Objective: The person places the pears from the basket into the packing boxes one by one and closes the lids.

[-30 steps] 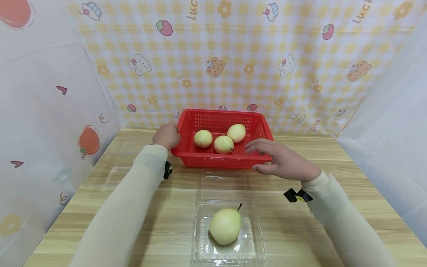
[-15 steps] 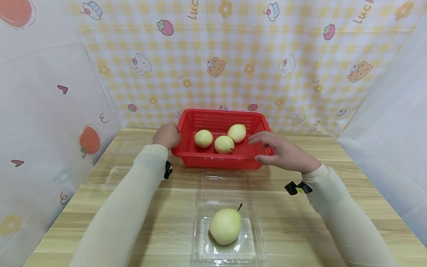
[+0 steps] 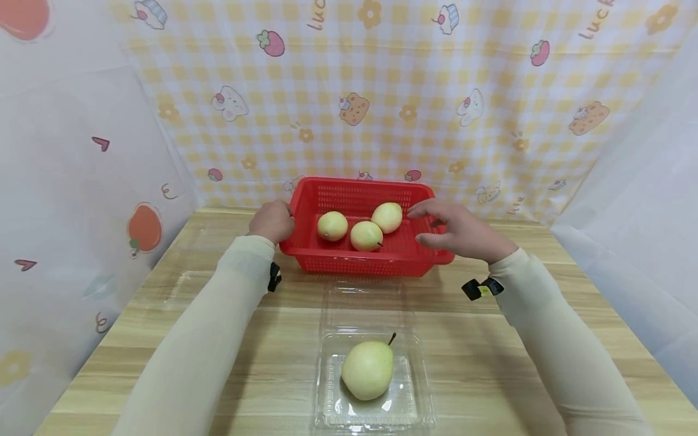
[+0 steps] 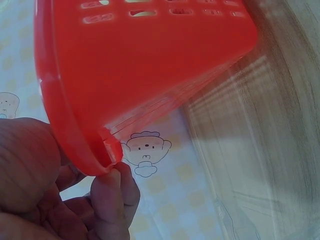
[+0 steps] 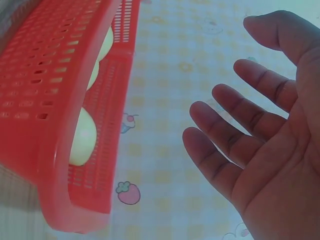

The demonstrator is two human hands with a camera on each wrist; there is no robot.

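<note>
At the back of the table, a red plastic basket [image 3: 362,257] holds three pale yellow pears, among them a left pear [image 3: 332,226], a middle pear [image 3: 366,236] and a back pear [image 3: 387,217]. My left hand [image 3: 272,221] grips the basket's left rim; in the left wrist view its fingers [image 4: 107,197] curl under that rim. Over the basket's right side hovers my right hand [image 3: 460,230], fingers spread and holding nothing. The right wrist view shows its palm [image 5: 280,170] apart from the basket. Nearer, a larger pear [image 3: 368,369] sits in a clear hinged plastic box [image 3: 406,396].
The box's lid [image 3: 366,303] lies open toward the basket. More clear plastic containers [image 3: 191,284] lie on the wooden table [image 3: 480,375] at the left. A checked cloth [image 3: 414,79] hangs directly behind the basket, with pale cloths at both sides.
My right hand has moved away from me and upward along the basket's right side, still holding nothing. The left hand, basket and pears stay in place.
</note>
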